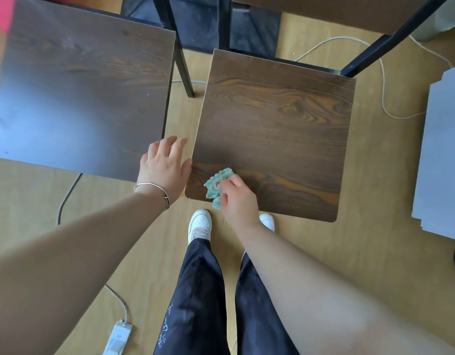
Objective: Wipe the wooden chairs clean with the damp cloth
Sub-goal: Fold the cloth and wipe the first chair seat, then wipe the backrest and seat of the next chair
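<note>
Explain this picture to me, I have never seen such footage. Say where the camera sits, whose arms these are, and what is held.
There is no machine here. A person wears one wide-angle camera on the head, so you look down along their own arms and legs. Two dark wooden seats stand side by side: the left chair seat and the right chair seat. The right hand pinches a crumpled green cloth against the near left corner of the right seat. The left hand, with a bracelet on its wrist, is open over the gap between the seats and holds nothing. Below are white shoes, and a power strip lies on the floor.
</note>
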Tool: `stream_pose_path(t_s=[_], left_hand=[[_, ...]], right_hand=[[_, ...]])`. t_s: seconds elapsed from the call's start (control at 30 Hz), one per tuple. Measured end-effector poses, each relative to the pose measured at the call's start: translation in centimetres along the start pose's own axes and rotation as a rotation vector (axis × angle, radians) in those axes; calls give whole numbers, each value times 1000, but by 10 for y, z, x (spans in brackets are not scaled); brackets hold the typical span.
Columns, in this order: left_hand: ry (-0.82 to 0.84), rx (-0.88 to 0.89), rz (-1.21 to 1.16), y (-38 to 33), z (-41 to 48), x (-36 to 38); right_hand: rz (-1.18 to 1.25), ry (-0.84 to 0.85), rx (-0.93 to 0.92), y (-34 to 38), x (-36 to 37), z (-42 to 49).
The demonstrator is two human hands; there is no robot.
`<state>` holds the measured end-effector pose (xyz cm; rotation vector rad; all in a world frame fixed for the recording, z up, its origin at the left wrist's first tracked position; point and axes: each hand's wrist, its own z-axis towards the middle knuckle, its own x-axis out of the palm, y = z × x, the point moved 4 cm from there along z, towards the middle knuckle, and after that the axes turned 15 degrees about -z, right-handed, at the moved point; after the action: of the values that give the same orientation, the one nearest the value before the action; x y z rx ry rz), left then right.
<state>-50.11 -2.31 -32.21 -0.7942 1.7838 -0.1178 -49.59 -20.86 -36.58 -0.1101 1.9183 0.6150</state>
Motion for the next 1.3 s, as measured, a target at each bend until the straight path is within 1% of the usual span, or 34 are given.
stream_pose_path(t_s=[0.13, 0.17, 0.23, 0.3, 0.33, 0.37, 0.4, 0.47, 0.57, 0.7, 0.87, 0.9, 0.97, 1.03, 1.13, 1.17, 1.23, 1.3], left_hand=[[-42, -29, -56, 22, -1, -14], [-45, -31, -64, 27, -1, -16], [-37, -30, -63, 34, -1, -21], [-21, -21, -51, 36, 0, -27], [-13, -14, -44, 35, 0, -30], [-4, -4, -39, 34, -1, -34], [6, 10, -32, 31, 0, -39], [35, 47, -11, 21, 1, -49], [40, 101, 10, 1, 11, -69], [13, 135, 33, -28, 40, -93], [-56, 162, 19, -67, 82, -120], [-73, 164, 19, -73, 91, -126], [-114, 151, 6, -83, 108, -140], [-153, 140, -18, -92, 121, -155], [-211, 150, -20, -105, 133, -176], [-227, 156, -11, -108, 136, -181], [-243, 159, -4, -110, 143, -187], [-235, 146, -8, -106, 150, -188]], right_hand=[[-30, 58, -132, 56, 28, 0], [-64, 106, -173, 67, 35, 0], [-135, 269, -242, 83, 48, -4], [-140, 450, -235, 88, 53, -12], [-120, 475, -199, 86, 52, -16], [-91, 460, -151, 82, 46, -18], [-59, 415, -93, 76, 38, -20], [29, 268, 38, 61, 9, -17], [97, 94, 196, 40, -48, 3], [172, -50, 283, 21, -119, 45], [213, -291, 357, 14, -196, 99], [224, -356, 346, 15, -214, 111], [240, -482, 259, 24, -253, 136], [214, -605, 115, 40, -293, 159], [96, -764, -129, 68, -342, 191], [50, -788, -201, 77, -351, 202], [-47, -782, -308, 91, -357, 224], [-140, -754, -348, 97, -351, 241]])
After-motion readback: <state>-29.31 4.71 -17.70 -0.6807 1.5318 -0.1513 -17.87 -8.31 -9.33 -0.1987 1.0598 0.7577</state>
